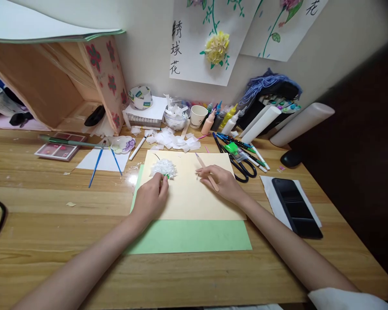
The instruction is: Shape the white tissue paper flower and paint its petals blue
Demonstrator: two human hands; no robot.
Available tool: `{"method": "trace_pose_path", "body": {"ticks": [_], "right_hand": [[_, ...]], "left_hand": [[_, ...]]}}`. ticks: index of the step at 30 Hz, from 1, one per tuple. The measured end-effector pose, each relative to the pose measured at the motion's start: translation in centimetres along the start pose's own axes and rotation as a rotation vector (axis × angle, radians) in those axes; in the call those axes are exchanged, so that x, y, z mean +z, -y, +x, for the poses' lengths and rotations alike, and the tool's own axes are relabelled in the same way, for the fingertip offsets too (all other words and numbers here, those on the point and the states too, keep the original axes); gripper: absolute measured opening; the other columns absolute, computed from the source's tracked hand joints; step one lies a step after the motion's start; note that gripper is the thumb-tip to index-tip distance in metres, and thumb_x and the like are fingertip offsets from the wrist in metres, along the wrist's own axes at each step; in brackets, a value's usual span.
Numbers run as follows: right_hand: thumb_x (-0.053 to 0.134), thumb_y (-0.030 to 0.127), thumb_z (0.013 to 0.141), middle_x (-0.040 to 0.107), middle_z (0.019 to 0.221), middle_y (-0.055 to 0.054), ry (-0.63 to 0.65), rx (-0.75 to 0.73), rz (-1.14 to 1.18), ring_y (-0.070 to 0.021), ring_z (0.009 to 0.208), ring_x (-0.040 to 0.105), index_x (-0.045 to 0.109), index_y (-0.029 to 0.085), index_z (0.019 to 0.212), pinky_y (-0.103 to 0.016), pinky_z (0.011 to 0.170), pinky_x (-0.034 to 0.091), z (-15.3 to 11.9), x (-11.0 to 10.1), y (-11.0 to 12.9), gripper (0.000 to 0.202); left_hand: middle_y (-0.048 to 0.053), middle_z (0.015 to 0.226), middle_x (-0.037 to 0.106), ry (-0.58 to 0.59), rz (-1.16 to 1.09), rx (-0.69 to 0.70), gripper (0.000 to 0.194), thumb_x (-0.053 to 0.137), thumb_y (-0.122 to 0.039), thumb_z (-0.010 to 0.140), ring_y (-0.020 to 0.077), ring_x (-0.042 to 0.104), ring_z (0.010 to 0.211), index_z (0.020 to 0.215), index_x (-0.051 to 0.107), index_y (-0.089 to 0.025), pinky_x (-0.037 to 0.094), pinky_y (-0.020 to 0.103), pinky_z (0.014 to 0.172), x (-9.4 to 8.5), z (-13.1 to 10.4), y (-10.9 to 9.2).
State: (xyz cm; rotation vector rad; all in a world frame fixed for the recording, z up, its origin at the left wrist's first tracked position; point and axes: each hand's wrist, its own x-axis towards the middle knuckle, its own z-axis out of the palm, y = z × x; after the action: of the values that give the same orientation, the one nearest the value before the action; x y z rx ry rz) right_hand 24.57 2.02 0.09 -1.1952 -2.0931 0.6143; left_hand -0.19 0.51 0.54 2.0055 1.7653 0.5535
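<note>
On a cream sheet of paper (194,202) lies a white paper flower (163,168) with a bit of green at its lower edge. My left hand (151,193) is closed at that edge, thumb and forefinger pinching there; the fingertips partly hide what they grip. To the right, my right hand (221,183) holds a pale beige pencil (210,175) between bent fingers, its pointed end aimed up and away over the sheet. A green sheet (194,237) lies under the cream one and sticks out at the front and left.
White paper scraps (171,140) lie behind the sheet, near a paper cup (198,115) and paint bottles (208,122). Black-handled scissors (245,170) and pens are right of it. A phone (295,206) lies far right; brushes (97,165) and a paint palette (61,148) left.
</note>
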Motion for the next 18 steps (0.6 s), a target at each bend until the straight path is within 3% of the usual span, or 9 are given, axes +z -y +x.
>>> {"method": "trace_pose_path", "body": {"ticks": [4, 11, 18], "right_hand": [[0.055, 0.015, 0.084, 0.069, 0.085, -0.004, -0.006, -0.017, -0.003, -0.0179, 0.080, 0.065, 0.058, 0.021, 0.083, -0.030, 0.073, 0.049, 1.9, 0.7, 0.0, 0.007], [0.056, 0.016, 0.077, 0.069, 0.082, -0.004, -0.391, 0.081, -0.025, -0.0197, 0.077, 0.065, 0.056, 0.020, 0.077, -0.031, 0.072, 0.047, 7.2, -0.4, -1.2, 0.004], [0.054, 0.018, 0.077, 0.069, 0.081, -0.004, -0.501, -0.016, -0.079, -0.0212, 0.075, 0.064, 0.056, 0.021, 0.079, -0.033, 0.072, 0.047, 15.1, -0.7, -0.3, 0.004]], "left_hand": [[0.000, 0.064, 0.055, 0.006, -0.013, -0.001, 0.022, 0.033, -0.034, 0.094, 0.0180, 0.052, 0.061, 0.080, 0.045, -0.022, 0.030, 0.027, 0.059, -0.1, 0.0, 0.0], [0.001, 0.065, 0.057, 0.026, -0.034, 0.004, 0.023, 0.031, -0.032, 0.095, 0.0185, 0.055, 0.062, 0.079, 0.046, -0.022, 0.031, 0.027, 0.059, -0.2, -0.3, 0.0], [0.002, 0.067, 0.061, 0.037, -0.091, 0.011, 0.027, 0.027, -0.032, 0.096, 0.0191, 0.059, 0.064, 0.077, 0.045, -0.022, 0.033, 0.027, 0.059, -0.2, -0.5, 0.4]]}}
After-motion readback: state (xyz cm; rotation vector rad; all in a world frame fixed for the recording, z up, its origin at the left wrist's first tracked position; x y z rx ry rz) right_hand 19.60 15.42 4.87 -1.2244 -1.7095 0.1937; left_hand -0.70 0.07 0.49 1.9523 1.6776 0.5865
